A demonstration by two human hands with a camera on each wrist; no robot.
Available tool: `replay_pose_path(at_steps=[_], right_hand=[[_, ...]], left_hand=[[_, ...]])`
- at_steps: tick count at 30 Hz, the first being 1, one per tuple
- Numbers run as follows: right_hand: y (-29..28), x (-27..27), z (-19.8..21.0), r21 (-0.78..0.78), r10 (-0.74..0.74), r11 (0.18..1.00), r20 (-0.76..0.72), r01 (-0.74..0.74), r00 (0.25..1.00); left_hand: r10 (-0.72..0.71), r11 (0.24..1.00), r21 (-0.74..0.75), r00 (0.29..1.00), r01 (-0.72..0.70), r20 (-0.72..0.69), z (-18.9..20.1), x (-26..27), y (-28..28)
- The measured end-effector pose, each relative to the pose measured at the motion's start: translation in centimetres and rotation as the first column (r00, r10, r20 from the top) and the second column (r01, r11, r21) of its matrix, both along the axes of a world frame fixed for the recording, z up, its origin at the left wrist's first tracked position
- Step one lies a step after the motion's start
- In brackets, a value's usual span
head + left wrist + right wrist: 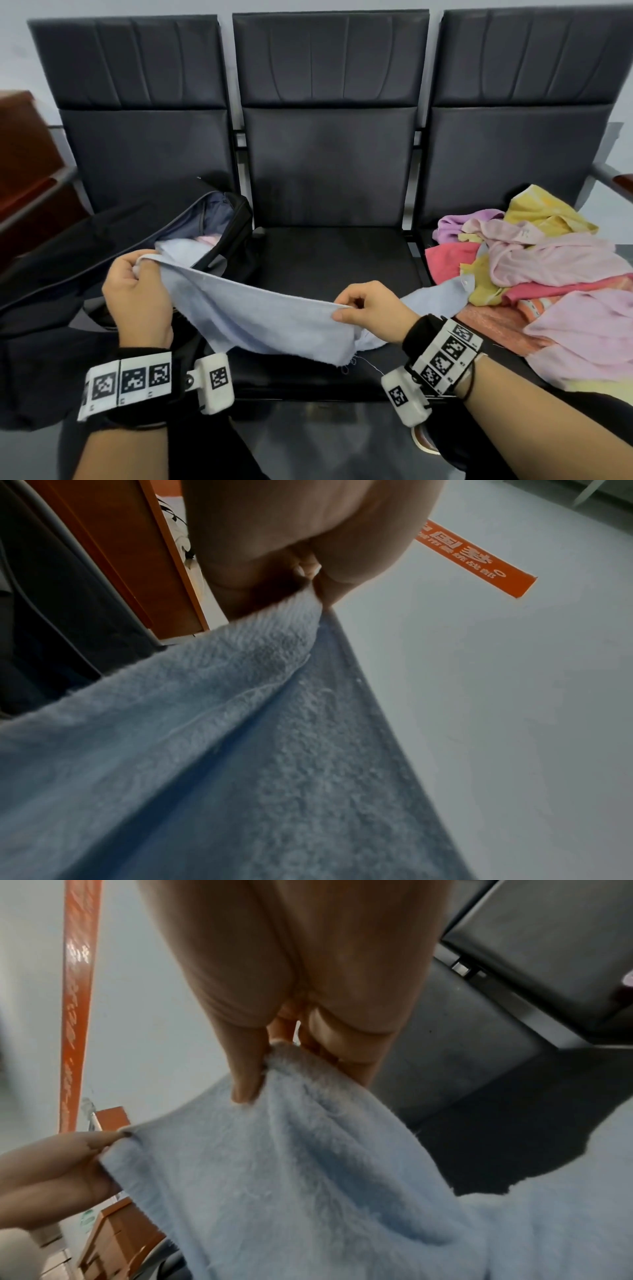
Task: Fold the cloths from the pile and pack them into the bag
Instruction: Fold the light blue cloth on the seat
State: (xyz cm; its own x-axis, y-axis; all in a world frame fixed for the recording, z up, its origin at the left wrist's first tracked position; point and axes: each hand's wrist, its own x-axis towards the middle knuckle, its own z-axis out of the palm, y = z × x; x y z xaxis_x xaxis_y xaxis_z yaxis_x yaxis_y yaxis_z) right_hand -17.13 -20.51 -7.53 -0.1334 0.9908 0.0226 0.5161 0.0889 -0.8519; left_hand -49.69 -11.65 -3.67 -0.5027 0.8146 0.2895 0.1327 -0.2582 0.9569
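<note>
A light blue cloth point(260, 315) hangs stretched between both hands above the middle seat. My left hand point(140, 291) pinches its upper edge at the left, in front of the bag; the left wrist view shows the fingers point(318, 588) clamped on the cloth point(240, 750). My right hand point(363, 305) pinches the same edge farther right, thumb over the fabric point(308, 1150). The cloth's far end trails toward the pile. The black bag point(219, 219) lies open on the left seat with pale cloth inside. The pile point(534, 260) of pink, yellow and red cloths covers the right seat.
Three dark padded seats point(329, 144) stand in a row against a pale wall. A brown wooden cabinet point(24, 154) is at the far left. The middle seat pad point(335, 260) lies under the hanging cloth. A metal armrest point(613, 174) is at the right.
</note>
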Motion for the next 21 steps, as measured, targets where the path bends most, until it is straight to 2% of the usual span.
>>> replay_pose_path(at_steps=[2,4,8,10,12,14,17,19,21], right_hand=[[0.0,0.6,-0.5,0.033,-0.029,0.999,0.013,0.029,0.999],[-0.2,1.6,-0.8,0.051,-0.026,0.998,0.089,0.022,0.996],[-1.1,4.1,-2.2,-0.036,0.072,0.997,0.342,-0.064,0.937],[-1.5,5.7,-2.8,-0.066,0.033,0.998,0.442,-0.005,0.896],[-1.7,7.0,-2.8,-0.021,-0.101,0.992,0.436,0.122,0.894],[-1.6,7.3,-2.1,0.052,-0.211,0.977,0.281,0.205,0.936],[-1.1,5.6,0.0,0.098,-0.192,0.978,0.093,0.183,0.977],[-0.7,4.1,1.4,0.112,-0.14,0.985,0.05,0.134,0.989],[-0.6,3.0,2.4,0.103,-0.092,0.991,0.011,0.091,0.996]], left_hand=[[0.001,1.0,-0.013,1.0,-0.001,0.001,-0.3,0.1,0.0],[0.02,1.0,-0.014,1.0,-0.02,0.017,-0.4,0.1,0.1],[0.083,0.997,-0.012,0.996,-0.083,0.043,-0.2,-0.6,0.7],[0.128,0.991,-0.037,0.991,-0.126,0.036,-0.2,-1.2,0.9],[0.139,0.986,-0.086,0.99,-0.14,-0.015,-0.6,-1.3,1.1],[0.027,0.984,-0.172,0.992,-0.048,-0.121,-1.1,-0.4,0.8],[-0.275,0.946,-0.217,0.952,0.242,-0.137,-1.7,3.8,-0.6],[-0.456,0.886,-0.194,0.868,0.421,-0.199,-1.5,7.5,-2.1],[-0.612,0.791,-0.216,0.737,0.573,-0.287,-1.0,10.8,-3.9]])
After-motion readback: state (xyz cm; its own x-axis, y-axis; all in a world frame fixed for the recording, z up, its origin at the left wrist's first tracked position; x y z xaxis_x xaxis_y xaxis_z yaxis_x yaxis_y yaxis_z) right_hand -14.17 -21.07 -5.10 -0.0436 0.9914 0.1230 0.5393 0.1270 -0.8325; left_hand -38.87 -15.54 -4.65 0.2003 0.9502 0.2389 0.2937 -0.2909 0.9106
